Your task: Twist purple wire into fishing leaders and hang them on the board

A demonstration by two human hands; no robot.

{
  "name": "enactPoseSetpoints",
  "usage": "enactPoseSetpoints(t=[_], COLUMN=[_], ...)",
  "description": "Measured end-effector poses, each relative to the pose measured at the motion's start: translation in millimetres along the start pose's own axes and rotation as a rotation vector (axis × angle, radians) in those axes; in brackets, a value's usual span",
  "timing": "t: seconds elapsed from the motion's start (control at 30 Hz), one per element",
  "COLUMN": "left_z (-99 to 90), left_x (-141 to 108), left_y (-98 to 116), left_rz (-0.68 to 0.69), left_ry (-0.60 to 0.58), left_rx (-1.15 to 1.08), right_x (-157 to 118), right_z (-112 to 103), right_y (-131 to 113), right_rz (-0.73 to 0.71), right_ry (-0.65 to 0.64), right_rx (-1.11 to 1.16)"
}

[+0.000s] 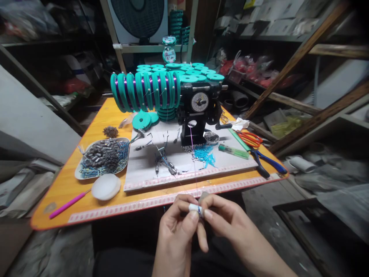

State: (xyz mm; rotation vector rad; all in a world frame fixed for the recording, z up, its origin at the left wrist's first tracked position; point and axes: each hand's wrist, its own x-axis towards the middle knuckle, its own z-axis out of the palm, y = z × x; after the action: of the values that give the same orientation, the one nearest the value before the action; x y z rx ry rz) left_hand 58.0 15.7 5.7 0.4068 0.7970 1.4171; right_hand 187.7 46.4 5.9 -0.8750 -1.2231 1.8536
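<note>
Close together below the table's front edge, my left hand [180, 225] and my right hand [221, 219] are both closed, fingertips pinched. A thin purple fishing line [193, 154] runs down from the black winding machine [198, 104] into my fingers. Between the thumbs sits a small white piece [195, 208] with a dark blue band; I cannot tell whether it is a finger wrap or a separate part. A greyish bit [203, 196] shows behind the right fingertips. The line's end is hidden by my fingers. Teal spools [145, 90] with purple line hang on the machine's shaft.
A white tray [78, 172] of lead sinkers and blue pieces stands left, near a white bowl [106, 187] and pink-handled tool [69, 204]. Rigged sinkers [168, 165] and blue bits [204, 154] lie on the board. Pliers [269, 161] and orange-handled scissors [250, 139] lie right.
</note>
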Motion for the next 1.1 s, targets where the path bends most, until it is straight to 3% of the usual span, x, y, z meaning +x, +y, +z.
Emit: enactPoseSetpoints(t=[0.3,0.67,0.97,1.1], left_z=[-0.2,0.7,1.3,0.4], left_x=[0,0,-1,-1], left_y=[-1,-2,-1,-2], left_rz=[-0.014,0.003,-0.006,-0.011], left_ry=[-0.008,0.009,0.057,0.045], left_rx=[0.002,-0.012,-0.023,-0.031], right_x=[-1,-3,-2,-6], right_z=[-5,6,6,2], right_y=[5,5,0,-8], right_rz=[0.163,0.136,-0.003,-0.067], right_ry=[-0.059,0.041,-0.047,0.029], right_rx=[0.236,0.242,0.006,-0.321])
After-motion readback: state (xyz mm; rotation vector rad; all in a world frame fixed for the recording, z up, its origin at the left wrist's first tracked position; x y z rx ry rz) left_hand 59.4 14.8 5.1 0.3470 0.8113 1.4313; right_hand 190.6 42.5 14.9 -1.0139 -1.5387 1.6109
